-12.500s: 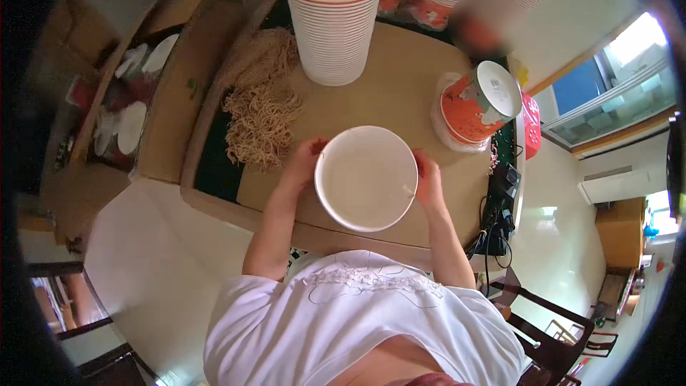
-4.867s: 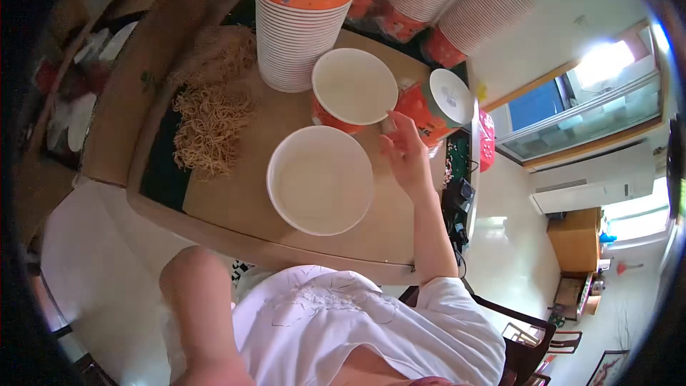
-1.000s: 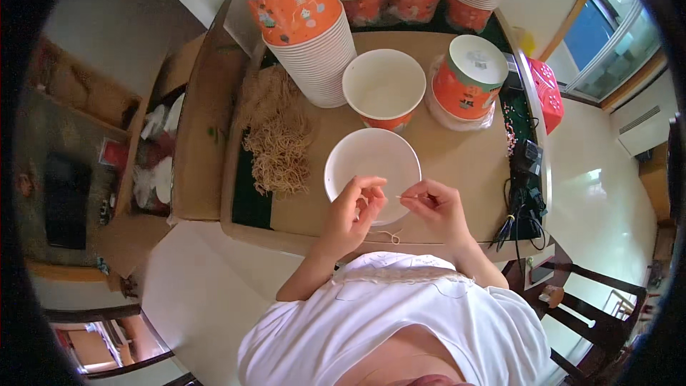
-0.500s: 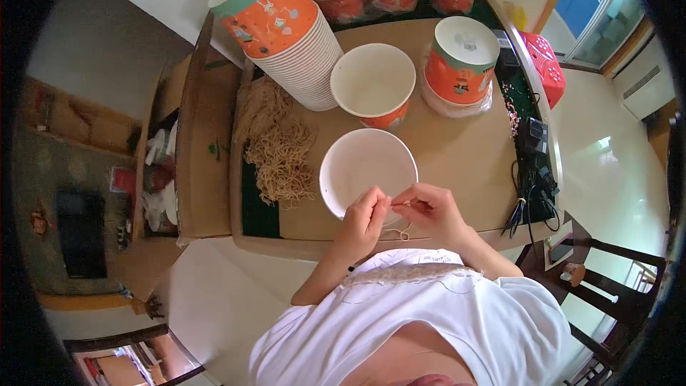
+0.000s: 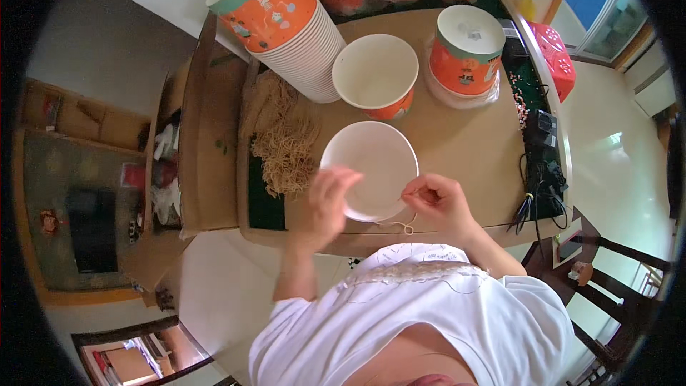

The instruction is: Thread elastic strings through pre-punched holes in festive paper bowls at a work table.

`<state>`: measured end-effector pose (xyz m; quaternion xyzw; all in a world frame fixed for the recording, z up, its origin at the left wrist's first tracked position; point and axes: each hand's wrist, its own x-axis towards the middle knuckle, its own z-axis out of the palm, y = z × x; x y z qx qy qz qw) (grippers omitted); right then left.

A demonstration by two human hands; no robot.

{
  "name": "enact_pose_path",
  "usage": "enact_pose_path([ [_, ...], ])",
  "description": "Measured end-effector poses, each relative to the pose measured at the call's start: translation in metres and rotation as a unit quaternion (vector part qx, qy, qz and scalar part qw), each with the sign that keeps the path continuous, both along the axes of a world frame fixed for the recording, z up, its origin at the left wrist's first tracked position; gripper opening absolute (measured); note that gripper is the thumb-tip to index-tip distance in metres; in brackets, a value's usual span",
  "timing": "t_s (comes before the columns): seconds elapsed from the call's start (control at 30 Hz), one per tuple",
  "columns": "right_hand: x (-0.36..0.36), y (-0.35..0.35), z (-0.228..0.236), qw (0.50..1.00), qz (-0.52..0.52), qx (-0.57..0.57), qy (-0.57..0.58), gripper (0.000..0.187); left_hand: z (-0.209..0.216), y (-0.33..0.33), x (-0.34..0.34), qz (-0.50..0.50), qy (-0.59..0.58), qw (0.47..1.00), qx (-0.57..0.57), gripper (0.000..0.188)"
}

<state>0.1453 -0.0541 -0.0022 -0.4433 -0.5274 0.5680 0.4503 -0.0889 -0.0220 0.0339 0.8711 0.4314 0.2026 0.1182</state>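
— What is in hand at the tabletop (image 5: 464, 150)?

— A person in a white top bends over a wide white paper bowl (image 5: 369, 169) near the front edge. The left hand (image 5: 325, 204) rests on its near-left rim, fingers loosely curled against it. The right hand (image 5: 438, 200) is pinched shut on a thin pale string (image 5: 400, 225), which trails in a small loop just below the bowl.

— How far along does it look?

— Early, by appearance. The bowl shows a bare white inside, with nothing in it; the string is not yet fastened round anything that can be seen. A second bowl (image 5: 376, 73), orange outside and white within, stands open and empty just behind. An upturned orange tub (image 5: 466, 52) sits to the right of it.

— And the supplies?

— A tall stack of orange-and-white cups (image 5: 286, 21) leans at the back left, and a heap of tan fibres or strings (image 5: 284, 144) lies to the left of the white bowl. Black cables (image 5: 539, 171) crowd the right edge.
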Motion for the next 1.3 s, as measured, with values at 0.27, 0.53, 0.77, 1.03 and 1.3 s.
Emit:
enact_pose_path([
  [0.27,0.010,-0.002,-0.004,0.992,-0.066,0.025,0.104,0.003,0.007,-0.002,-0.019,-0.076,0.139,0.986,0.057,0.019],
  [0.53,0.005,0.000,-0.025,0.986,-0.090,0.036,0.135,0.009,-0.006,-0.021,0.050,0.119,-0.108,0.985,-0.056,0.011],
  [0.77,-0.022,0.009,-0.042,0.981,-0.133,0.077,0.121,0.009,-0.014,-0.019,0.060,0.111,-0.215,0.934,-0.263,0.032],
  [1.03,-0.023,0.008,-0.045,0.967,-0.204,0.087,0.123,0.008,-0.024,-0.016,0.062,0.078,-0.288,0.895,-0.332,0.038],
  [1.3,-0.023,0.011,-0.050,0.966,-0.209,0.086,0.124,0.008,-0.029,-0.011,0.064,0.092,-0.284,0.905,-0.304,0.030],
])
